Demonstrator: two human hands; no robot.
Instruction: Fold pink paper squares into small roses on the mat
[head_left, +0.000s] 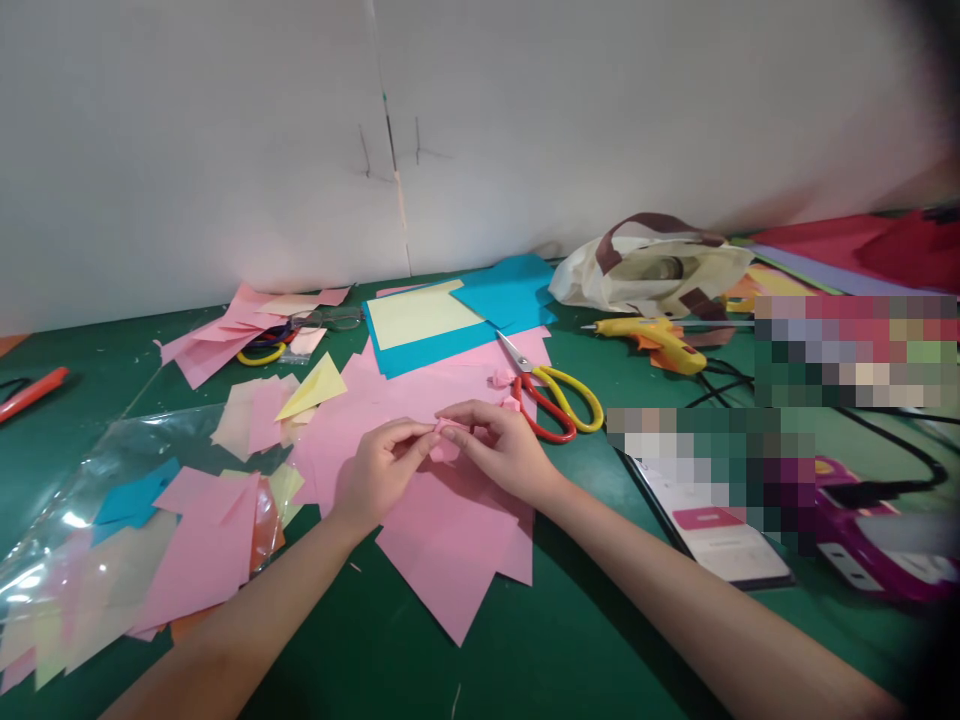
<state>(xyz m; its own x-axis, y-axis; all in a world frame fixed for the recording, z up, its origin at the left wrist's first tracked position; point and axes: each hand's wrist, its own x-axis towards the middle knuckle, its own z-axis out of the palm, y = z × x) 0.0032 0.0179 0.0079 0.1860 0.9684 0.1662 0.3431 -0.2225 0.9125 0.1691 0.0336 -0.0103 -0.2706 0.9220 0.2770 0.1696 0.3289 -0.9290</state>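
Note:
Between my fingertips is a small folded piece of pink paper [445, 446], held over the middle of the table. My left hand [382, 470] pinches its left side with thumb and forefinger. From the right, my right hand [506, 445] grips it the same way, fingers closed. Beneath both hands lie overlapping pink paper sheets [457, 560]. Just beyond my right hand, scissors [544, 385] with one red and one yellow handle rest partly on the pink sheets. Two small pink folded paper pieces [510, 403] sit beside the scissors' red handle.
Blue sheets [517, 290] and a cream sheet [420, 315] lie behind. On the left is a clear plastic bag [67, 500] among paper scraps. A yellow glue gun [667, 340], cloth bag [600, 275], phone [720, 535] and purple power strip [862, 530] with cords occupy the right.

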